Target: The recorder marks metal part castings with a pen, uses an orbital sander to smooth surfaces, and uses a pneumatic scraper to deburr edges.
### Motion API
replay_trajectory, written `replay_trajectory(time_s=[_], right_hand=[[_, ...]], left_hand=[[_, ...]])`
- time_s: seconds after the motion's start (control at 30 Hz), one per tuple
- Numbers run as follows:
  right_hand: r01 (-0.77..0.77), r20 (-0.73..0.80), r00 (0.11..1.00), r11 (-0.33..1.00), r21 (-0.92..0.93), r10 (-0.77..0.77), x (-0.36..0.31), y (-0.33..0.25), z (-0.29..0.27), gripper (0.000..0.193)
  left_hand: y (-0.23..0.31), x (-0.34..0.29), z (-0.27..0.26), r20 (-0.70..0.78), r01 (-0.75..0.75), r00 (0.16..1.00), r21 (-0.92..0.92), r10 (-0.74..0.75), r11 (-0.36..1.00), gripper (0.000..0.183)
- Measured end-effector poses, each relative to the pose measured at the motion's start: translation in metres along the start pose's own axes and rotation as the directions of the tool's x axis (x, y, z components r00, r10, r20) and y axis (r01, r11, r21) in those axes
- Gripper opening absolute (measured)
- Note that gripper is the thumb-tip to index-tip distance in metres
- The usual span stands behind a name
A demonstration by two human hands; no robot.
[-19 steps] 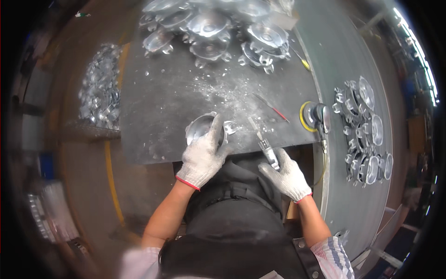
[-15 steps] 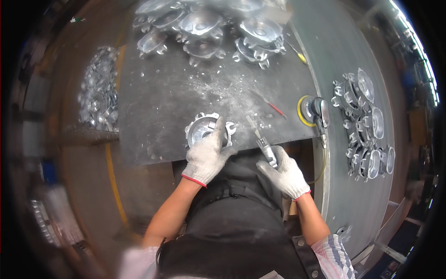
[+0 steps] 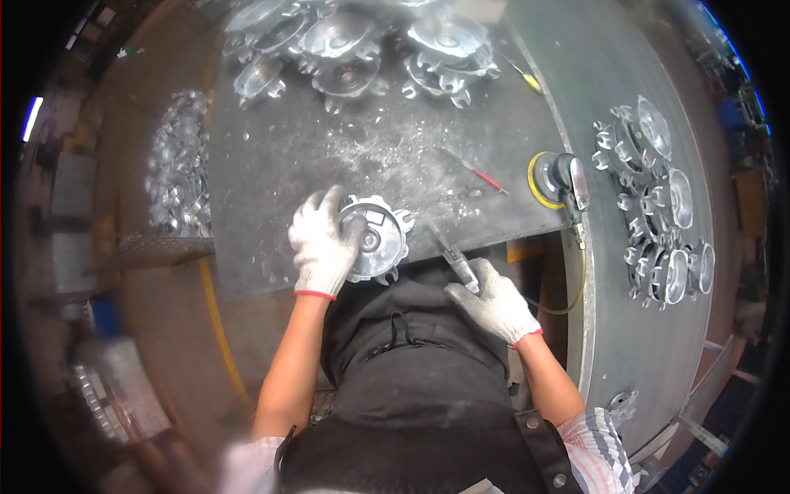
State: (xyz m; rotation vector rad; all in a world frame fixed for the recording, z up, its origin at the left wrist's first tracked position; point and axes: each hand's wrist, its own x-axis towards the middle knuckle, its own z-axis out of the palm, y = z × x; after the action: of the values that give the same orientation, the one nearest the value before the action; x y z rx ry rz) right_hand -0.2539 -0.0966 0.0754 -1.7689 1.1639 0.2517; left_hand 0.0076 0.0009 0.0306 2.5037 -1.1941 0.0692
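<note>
A round cast-aluminium cover with lugs round its rim lies at the table's near edge, its lower part reaching past the edge. My left hand, in a white knit glove, grips its left side. The thumb lies over its face near the centre hole, and the other fingers curl along the rim. In my gloved right hand is a slim metal hand tool with a silver handle and a flat, narrow blade. Its blade points up and left, just right of the cover and apart from it.
Metal filings litter the dark table. Stacked castings stand along its far side. A red-handled tool, a yellow-handled tool and a disc sander lie rightward. More castings sit on the green surface; a scrap bin is left.
My left hand has shifted from the cover's near right side to its left side, uncovering more of the face. The cover now appears turned and nearer me. My right hand still holds the tool.
</note>
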Motion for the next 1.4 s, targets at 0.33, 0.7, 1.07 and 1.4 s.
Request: replay_trajectory(time_s=[0.33,0.7,1.07,1.4], right_hand=[[0.012,-0.044,0.999,1.000,0.025,-0.011,-0.003,-0.002,-0.002,0.047],[0.080,0.056,0.995,0.996,-0.031,-0.078,0.013,-0.023,0.002,0.054],[0.050,0.085,0.995,0.999,0.005,-0.050,0.018,-0.041,-0.010,0.057],[0.009,0.164,0.987,0.996,-0.086,0.005,-0.017,-0.044,-0.032,0.053]], left_hand=[[0.013,0.007,-0.025,-0.174,-0.197,0.977,-0.500,0.125,0.843,0.044],[0.016,0.004,-0.039,-0.223,-0.292,0.943,-0.204,0.246,0.934,0.055],[0.019,0.003,-0.037,-0.276,-0.292,0.934,-0.220,0.228,0.931,0.050],[0.042,-0.048,-0.059,-0.214,-0.325,0.934,-0.181,0.286,0.928,0.056]])
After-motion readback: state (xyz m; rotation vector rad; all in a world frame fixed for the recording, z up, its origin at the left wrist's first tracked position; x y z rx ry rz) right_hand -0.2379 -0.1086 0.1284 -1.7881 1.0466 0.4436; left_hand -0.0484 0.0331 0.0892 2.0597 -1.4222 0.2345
